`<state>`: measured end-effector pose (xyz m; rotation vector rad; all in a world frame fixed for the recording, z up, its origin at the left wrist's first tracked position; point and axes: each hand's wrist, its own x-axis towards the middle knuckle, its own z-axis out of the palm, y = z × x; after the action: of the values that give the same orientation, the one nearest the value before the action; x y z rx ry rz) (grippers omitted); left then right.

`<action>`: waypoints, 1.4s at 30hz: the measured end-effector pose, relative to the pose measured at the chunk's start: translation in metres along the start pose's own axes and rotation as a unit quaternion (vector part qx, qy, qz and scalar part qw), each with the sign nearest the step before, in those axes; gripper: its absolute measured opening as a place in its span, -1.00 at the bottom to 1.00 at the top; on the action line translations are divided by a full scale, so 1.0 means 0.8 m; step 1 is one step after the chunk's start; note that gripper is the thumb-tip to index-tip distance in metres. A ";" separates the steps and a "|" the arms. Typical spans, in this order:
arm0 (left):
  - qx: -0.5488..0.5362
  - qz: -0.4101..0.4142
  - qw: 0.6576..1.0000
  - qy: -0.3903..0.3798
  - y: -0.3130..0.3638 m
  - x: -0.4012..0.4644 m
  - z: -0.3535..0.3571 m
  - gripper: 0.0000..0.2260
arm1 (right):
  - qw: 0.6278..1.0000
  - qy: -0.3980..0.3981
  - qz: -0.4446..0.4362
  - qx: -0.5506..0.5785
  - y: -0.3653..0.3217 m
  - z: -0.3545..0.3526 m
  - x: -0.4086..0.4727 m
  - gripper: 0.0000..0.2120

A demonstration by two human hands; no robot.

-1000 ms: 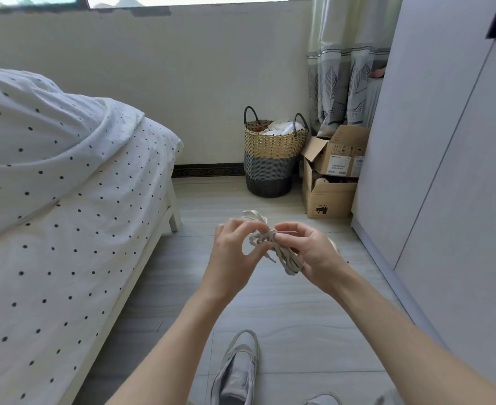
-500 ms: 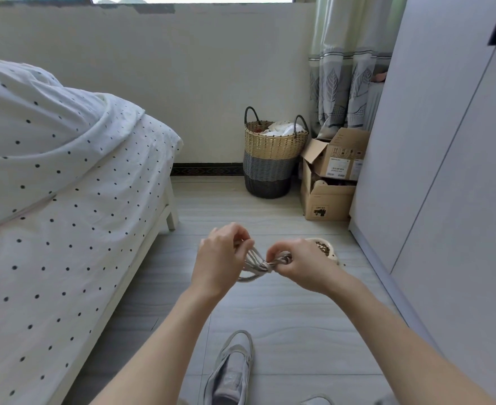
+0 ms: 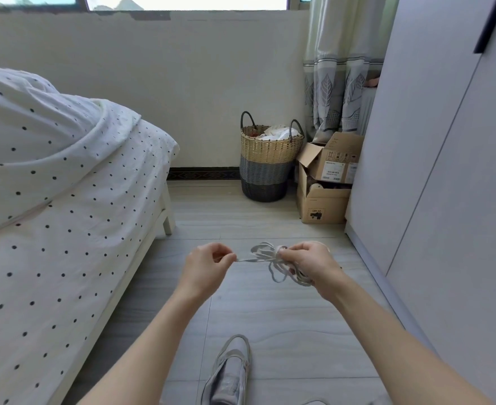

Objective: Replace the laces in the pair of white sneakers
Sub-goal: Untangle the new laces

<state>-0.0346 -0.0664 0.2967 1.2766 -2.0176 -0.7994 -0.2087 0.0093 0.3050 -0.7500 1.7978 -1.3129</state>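
Both hands pinch a bundled shoelace [image 3: 273, 260] in mid-air above the floor [image 3: 284, 314]: the left hand [image 3: 207, 266] has its grip closed on one flat strand, thumb against forefinger, and the right hand [image 3: 311, 263] has its grip closed around the bunched coils, a few loops drooping below its fingers. A short length of lace runs taut between the two hands. The lace is pale, flat and woven; its ends are hidden inside the bundle and the fists.

One white sneaker [image 3: 230, 372] lies on the floor near the bottom edge, toe pointing away, its heel cut off by the frame. A sliver of something pale shows at the very bottom edge to its right, too little to tell what it is.

Against the far wall stands a woven basket [image 3: 268, 168], tan above and dark grey below, with cloth inside. Beside it sit two cardboard boxes [image 3: 325, 182] bearing printed labels too small to read. A bed [image 3: 65, 217] with a dotted white cover fills the left, a smooth grey wardrobe [image 3: 434, 159] the right, and a leaf-patterned curtain [image 3: 337, 83] hangs in the corner.
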 end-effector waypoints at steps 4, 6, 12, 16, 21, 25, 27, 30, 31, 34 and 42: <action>-0.068 -0.014 0.997 0.031 0.007 0.003 -0.001 -0.95 | 0.999 -0.046 -0.027 -0.004 -0.003 0.005 -0.006 -0.81; -0.087 -0.010 0.996 0.002 0.013 0.003 0.001 -0.87 | 0.996 -0.078 -0.025 0.030 -0.006 0.008 -0.007 -0.84; -0.005 0.012 0.998 -0.064 0.017 0.000 0.021 -0.78 | 0.982 -0.152 -0.025 0.106 -0.014 0.009 -0.011 -0.91; -0.251 -0.098 0.962 -0.036 0.028 0.001 0.009 -0.94 | 0.985 -0.153 -0.028 0.079 -0.013 0.003 -0.011 -0.88; -0.233 -0.104 0.967 -0.017 0.015 0.000 -0.004 -0.81 | 0.987 -0.145 -0.038 0.059 -0.011 -0.007 -0.011 -0.82; -0.134 -0.055 0.976 -0.162 0.021 -0.009 0.008 -0.64 | 0.982 -0.184 -0.041 0.028 -0.011 0.000 -0.015 -0.75; -0.127 -0.037 0.978 -0.161 0.024 -0.009 0.018 -0.80 | 0.983 -0.176 -0.043 0.034 -0.010 0.006 -0.014 -0.78; -0.196 -0.084 0.972 -0.096 0.021 -0.001 0.017 -0.93 | 0.991 -0.108 -0.030 0.069 -0.010 0.007 -0.007 -0.79; -0.208 -0.105 0.970 -0.069 0.017 0.002 0.015 -0.90 | 0.992 -0.086 -0.022 0.089 -0.010 0.003 -0.004 -0.78; -0.098 -0.111 0.989 0.013 -0.002 0.008 0.011 -0.86 | 0.986 -0.065 -0.002 0.151 -0.009 -0.009 0.001 -0.79; -0.158 0.074 0.968 -0.182 0.020 -0.002 0.018 -0.62 | 0.971 -0.208 -0.018 0.119 -0.010 -0.007 -0.007 -0.85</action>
<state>-0.0539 -0.0569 0.2991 0.8330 -2.1211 -1.2972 -0.2107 0.0143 0.3147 -0.8531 1.2759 -1.2549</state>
